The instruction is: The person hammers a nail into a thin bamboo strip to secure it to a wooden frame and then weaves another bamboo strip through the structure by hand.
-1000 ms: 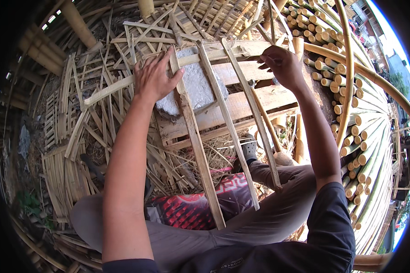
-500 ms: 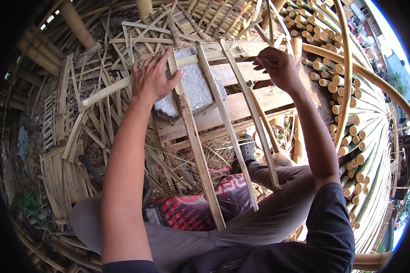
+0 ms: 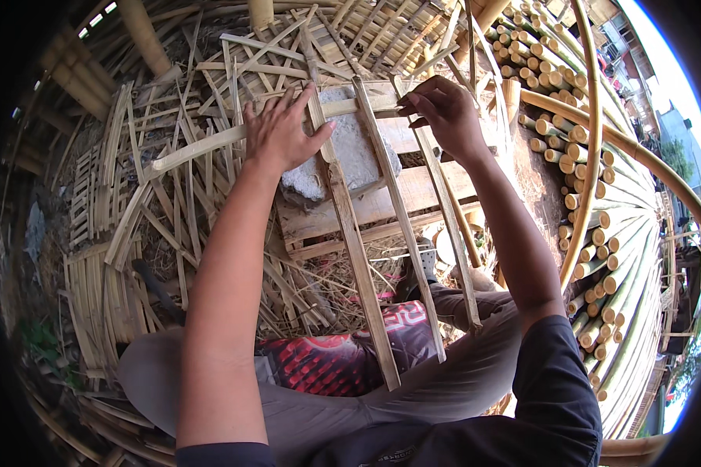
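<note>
My left hand (image 3: pixel 282 138) lies with its fingers spread on a bamboo crosspiece (image 3: pixel 202 148), its thumb over the top of the left long strip (image 3: pixel 349 233). Beside it, a middle strip (image 3: pixel 397 202) and a right strip (image 3: pixel 446 210) also meet the crosspiece, forming a comb-like frame that slants down toward my lap. At the upper end of the right strip, my right hand (image 3: pixel 446 117) is closed in a pinch; what its fingertips hold is too small to make out. A rough grey stone block (image 3: pixel 300 177) sits under the strips on a wooden plank bench (image 3: pixel 311 222).
Loose split bamboo pieces (image 3: pixel 202 187) lie piled to the left. Stacked bamboo poles (image 3: pixel 611 265) fill the right side, behind a curved bamboo pole (image 3: pixel 592 156). A red and black printed cloth (image 3: pixel 327 362) lies by my crossed legs, below the strips' lower ends.
My right hand has moved left, from beyond the right strip to that strip's upper end. The left hand keeps its place on the crosspiece, while the whole view has shifted slightly.
</note>
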Demonstrator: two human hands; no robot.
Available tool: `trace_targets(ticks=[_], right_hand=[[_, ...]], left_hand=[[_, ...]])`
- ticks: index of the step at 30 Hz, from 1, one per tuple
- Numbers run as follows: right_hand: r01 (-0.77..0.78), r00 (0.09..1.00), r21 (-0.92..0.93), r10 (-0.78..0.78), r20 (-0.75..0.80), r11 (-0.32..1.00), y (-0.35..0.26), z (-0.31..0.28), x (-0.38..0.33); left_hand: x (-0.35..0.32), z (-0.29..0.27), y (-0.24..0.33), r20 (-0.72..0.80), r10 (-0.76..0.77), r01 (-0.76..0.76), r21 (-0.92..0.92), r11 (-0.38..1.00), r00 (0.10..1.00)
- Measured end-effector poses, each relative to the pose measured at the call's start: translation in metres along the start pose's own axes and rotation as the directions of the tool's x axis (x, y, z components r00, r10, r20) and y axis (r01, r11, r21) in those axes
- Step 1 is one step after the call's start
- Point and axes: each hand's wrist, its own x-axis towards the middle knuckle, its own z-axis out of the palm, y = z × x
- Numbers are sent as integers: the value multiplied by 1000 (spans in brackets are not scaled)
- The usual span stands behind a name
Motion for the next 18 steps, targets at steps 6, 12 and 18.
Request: trace_targets(ticks=[6,12,18], right_hand=[[64,998,-95,-65,-8,993,-7,51,29],[211,965,-241,-241,-102,947,13,92,49],[197,973,-332,-225,-49,923,2,116,48]], left_hand=[[-2,-2,0,10,8,-8,20,1000,1000],[0,-1,3,2,20,-20,33,999,1000],[-1,-4,-1,51,4,-6,32,999,999]])
